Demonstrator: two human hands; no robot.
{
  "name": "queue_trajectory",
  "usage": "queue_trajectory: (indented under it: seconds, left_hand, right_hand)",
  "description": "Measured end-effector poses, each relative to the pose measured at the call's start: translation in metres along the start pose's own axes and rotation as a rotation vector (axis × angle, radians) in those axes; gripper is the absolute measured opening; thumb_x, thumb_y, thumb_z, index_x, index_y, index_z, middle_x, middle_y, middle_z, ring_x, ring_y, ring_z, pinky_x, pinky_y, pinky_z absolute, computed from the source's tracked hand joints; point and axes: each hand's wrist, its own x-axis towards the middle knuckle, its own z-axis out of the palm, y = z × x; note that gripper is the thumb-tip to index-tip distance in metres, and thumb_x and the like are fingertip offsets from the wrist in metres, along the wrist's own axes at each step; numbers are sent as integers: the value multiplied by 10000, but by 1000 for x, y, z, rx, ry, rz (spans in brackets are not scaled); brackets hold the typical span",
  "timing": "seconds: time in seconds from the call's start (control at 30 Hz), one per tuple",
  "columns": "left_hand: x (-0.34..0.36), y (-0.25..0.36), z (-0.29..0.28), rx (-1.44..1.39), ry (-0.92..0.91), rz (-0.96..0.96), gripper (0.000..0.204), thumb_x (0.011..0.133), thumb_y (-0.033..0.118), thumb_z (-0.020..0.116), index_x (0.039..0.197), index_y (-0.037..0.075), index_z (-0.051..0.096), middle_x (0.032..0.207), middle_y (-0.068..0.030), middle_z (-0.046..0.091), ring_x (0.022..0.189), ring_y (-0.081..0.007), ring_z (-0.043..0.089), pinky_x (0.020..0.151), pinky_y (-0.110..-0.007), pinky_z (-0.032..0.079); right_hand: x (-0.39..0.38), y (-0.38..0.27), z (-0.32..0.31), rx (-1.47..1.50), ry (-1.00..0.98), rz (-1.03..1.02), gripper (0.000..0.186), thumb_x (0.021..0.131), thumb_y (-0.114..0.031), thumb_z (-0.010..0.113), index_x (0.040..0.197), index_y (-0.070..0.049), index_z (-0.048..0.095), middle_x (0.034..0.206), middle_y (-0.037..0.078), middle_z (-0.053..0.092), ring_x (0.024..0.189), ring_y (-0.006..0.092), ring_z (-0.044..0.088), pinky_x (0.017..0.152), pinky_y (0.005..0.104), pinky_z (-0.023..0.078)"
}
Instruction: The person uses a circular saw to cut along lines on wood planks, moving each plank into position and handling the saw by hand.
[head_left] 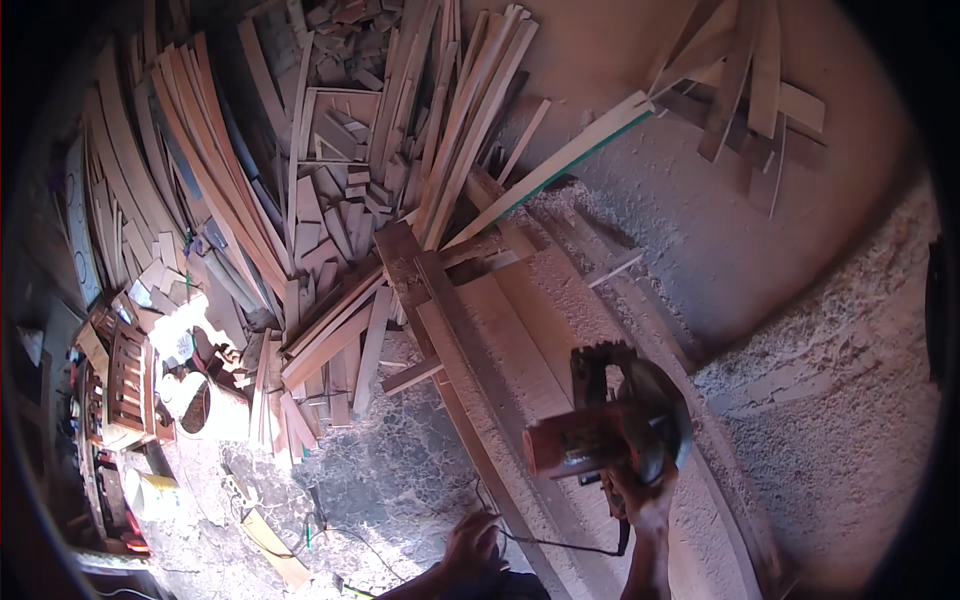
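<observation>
A dark circular saw (630, 400) with a red motor housing rests over boards on a dusty wooden bench (465, 395). My right hand (645, 500) grips its handle from the lower right. My left hand (470, 550) is low at the bench's left edge, fingers curled beside the black power cord (570, 548); what they hold, if anything, I cannot make out. The cord loops from near that hand to the saw's rear. A pale board (515, 310) lies beyond the saw.
Long planks (210, 170) and small offcuts (340, 220) crowd the upper left. A wooden rack (130, 380) and a white bucket (150, 495) stand at left. Loose strips (745, 80) lie upper right, sawdust (830, 420) right. Cords trail over the sunlit floor (350, 480).
</observation>
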Motion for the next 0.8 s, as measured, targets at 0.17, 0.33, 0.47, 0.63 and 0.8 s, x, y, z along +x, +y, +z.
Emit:
queue_trajectory:
  seconds: [0.17, 0.33, 0.47, 0.63, 0.8]
  left_hand:
    - [-1, -50, 55, -520, 256, -559, 404, 1041, 286, 635, 1359, 39, 606, 1163, -119, 686, 976, -228, 695, 872, -383, 575]
    - [-14, -62, 130, -829, 117, -720, 551, 1009, 400, 693, 1431, 96, 515, 1153, -65, 638, 992, -161, 678, 923, -372, 556]
    - [-16, -11, 163, -1119, 110, -672, 698, 908, 355, 829, 1453, 76, 495, 1377, -45, 559, 1226, -174, 542, 1072, -385, 427]
    - [-15, -13, 183, -1008, 305, -600, 715, 874, 270, 868, 1456, 82, 498, 1336, -43, 597, 1250, -192, 545, 1085, -375, 425]
    - [-2, 27, 176, -1152, 268, -646, 686, 873, 249, 869, 1443, 99, 518, 1291, -38, 629, 1188, -192, 584, 1053, -404, 474]
  right_hand:
    - [-112, 18, -83, -158, 178, 30, 217, 825, -9, 733, 1003, 10, 610, 594, -3, 559, 492, 81, 544, 425, 294, 399]
    - [-187, 10, -122, -48, 325, 93, 418, 735, -26, 715, 1142, 49, 657, 655, 9, 619, 529, 91, 570, 473, 275, 438]
    - [-217, 9, -153, -69, 357, 159, 397, 741, -24, 722, 1127, 43, 659, 647, 4, 611, 525, 86, 565, 472, 271, 430]
    - [-232, 13, -176, -64, 346, 183, 370, 749, -22, 730, 1108, 37, 662, 637, -2, 601, 519, 79, 558, 470, 266, 420]
    - [-249, 16, -195, -69, 402, 210, 344, 758, -21, 739, 1090, 30, 665, 627, -8, 592, 514, 73, 551, 469, 261, 410]
